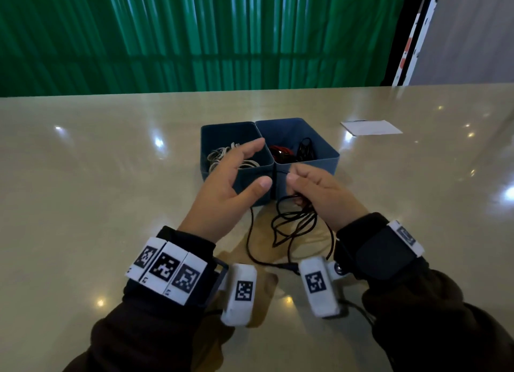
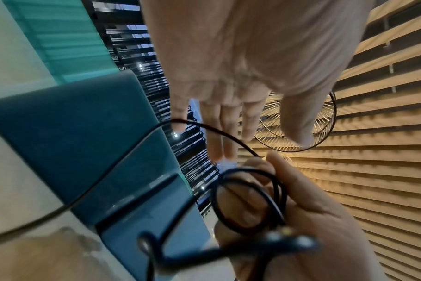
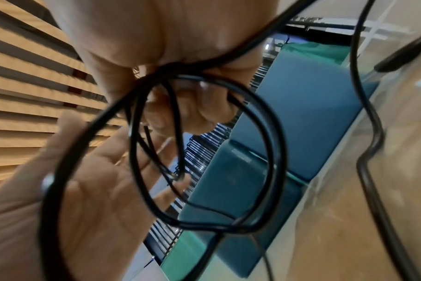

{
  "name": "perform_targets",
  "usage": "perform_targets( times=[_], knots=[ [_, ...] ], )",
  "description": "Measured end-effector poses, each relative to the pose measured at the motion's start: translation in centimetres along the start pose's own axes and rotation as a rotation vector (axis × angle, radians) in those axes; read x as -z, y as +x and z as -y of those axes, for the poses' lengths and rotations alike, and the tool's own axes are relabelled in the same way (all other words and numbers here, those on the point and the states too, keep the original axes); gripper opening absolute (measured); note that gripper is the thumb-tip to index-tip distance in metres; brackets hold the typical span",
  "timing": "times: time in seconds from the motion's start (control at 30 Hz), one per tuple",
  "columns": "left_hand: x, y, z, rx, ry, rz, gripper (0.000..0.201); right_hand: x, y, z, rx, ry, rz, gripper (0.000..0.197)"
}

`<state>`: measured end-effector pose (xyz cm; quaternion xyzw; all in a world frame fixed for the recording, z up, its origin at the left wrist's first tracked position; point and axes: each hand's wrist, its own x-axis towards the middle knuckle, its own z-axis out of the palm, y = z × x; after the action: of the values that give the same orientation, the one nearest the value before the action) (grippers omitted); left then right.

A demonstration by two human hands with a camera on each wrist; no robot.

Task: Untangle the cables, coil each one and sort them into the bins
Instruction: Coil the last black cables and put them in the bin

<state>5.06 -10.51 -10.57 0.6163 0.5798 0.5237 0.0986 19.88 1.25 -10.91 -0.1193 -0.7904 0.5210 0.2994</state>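
While two blue bins sit side by side at the middle of the bench (image 1: 83, 204), a person's hands work just in front of them, at the coiling step for a black cable.

Furthest left, the left bin (image 1: 207, 138) holds pale grey-white cables (image 1: 219, 156), already gathered in loops. The left hand (image 1: 222, 182) hovers over this bin's near wall with its fingers (image 1: 251, 146) straight and spread wide, thumb out, holding nothing. In the left wrist view a single strand of the cable crosses in front of those fingers; whether it touches them cannot be told.

Next comes the right bin (image 1: 325, 141), touching the left one, with a red cable (image 1: 281, 151) and a black bundle (image 1: 305, 149) inside.

To the right, the right hand (image 1: 319, 193) has its fingers curled round several loose loops of the black cable (image 1: 294, 224), pinching them together at the top. The loops hang below the hand, and the rest of the cable trails on the bench toward the person, ending in a plug (image 1: 289, 266) near the wrist cameras.

Judging from this, the coil is only part wound. The next move likely calls for the free left hand to take the slack strand and lay another loop into the right hand's grip, keeping the loops even, until the plug end is drawn in.
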Motion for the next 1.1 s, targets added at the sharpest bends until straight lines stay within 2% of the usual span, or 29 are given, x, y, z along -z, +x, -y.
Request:
perform_targets(
  times=[0.07,0.1,0.17,0.23,0.3,0.4,0.57,0.63,0.73,0.83,0.87,0.93,1.03,1.1],
  knots=[
    [-0.6,0.1,0.0,0.007,-0.015,0.157,0.053,-0.5,0.0,0.0,0.024,0.004,0.057,0.024],
    [-0.8,0.1,0.1,0.024,0.008,0.204,0.043,-0.6,0.0,0.0,0.025,0.022,0.080,0.023],
    [-0.8,0.2,0.1,0.046,0.102,0.167,0.010,-0.5,0.0,0.0,0.037,-0.014,0.085,0.022],
    [-0.3,0.4,0.4,0.042,0.190,0.020,0.024,0.1,0.1,-0.1,0.051,-0.111,0.046,0.023],
    [0.4,0.4,0.6,0.049,0.131,-0.137,0.031,1.0,0.1,-0.4,0.030,-0.204,0.025,0.027],
    [1.4,0.5,0.9,0.044,-0.134,-0.384,0.032,2.1,0.1,-0.8,-0.034,-0.348,0.042,0.023],
    [3.4,1.1,0.8,0.146,-0.607,-0.789,0.035,2.7,0.0,-0.8,-0.130,-0.524,0.029,0.010],
    [4.5,1.2,1.0,0.179,-0.724,-0.901,0.035,3.1,0.0,-0.8,-0.147,-0.595,0.000,0.017],
    [6.5,0.9,1.6,0.203,-0.848,-0.976,0.035,4.0,-0.1,-0.8,-0.159,-0.471,-0.108,0.033],
    [7.1,0.8,1.9,0.222,-0.853,-0.985,0.035,3.9,-0.2,-0.4,-0.154,-0.142,-0.134,0.027],
    [6.8,0.8,1.9,0.222,-0.835,-0.975,0.035,3.4,-0.2,-0.1,-0.173,-0.084,-0.094,0.020],
    [6.1,0.9,1.6,0.220,-0.798,-0.947,0.035,2.0,-0.2,0.0,-0.242,-0.125,0.059,0.010],
    [5.6,0.9,1.0,0.208,-0.773,-0.896,0.036,-0.1,-0.1,-0.3,-0.338,-0.403,0.383,0.041],
    [5.5,0.8,0.8,0.201,-0.786,-0.858,0.036,-1.6,-0.2,-0.4,-0.411,-0.396,0.518,0.052]
  ],
)
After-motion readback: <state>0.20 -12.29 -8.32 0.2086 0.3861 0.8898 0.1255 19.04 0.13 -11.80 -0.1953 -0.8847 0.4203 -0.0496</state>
